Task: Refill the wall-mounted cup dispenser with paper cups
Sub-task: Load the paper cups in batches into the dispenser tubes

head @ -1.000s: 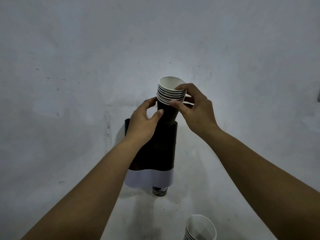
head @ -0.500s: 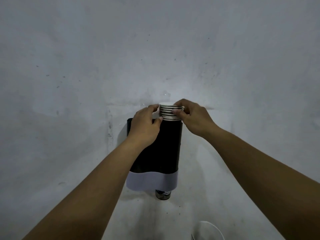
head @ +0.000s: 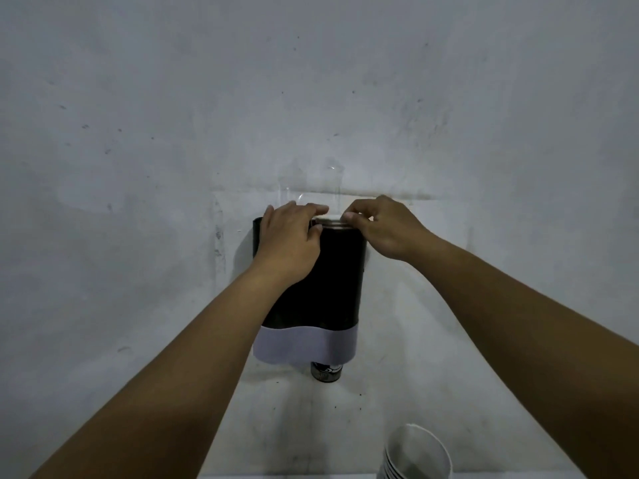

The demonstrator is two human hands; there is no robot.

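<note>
A black tube-shaped cup dispenser with a pale band round its lower part hangs on the grey wall. A dark cup bottom pokes out beneath it. A stack of white-rimmed paper cups sits sunk into the dispenser's top, with only the rims showing. My left hand lies over the dispenser's upper left, its fingertips at the rims. My right hand pinches the rims from the right with thumb and forefinger.
Another stack of white paper cups stands at the bottom right on a light surface. The stained grey wall fills the rest of the view.
Both hands have lowered the cup stack into the dispenser, from well above the top to nearly flush with it.
</note>
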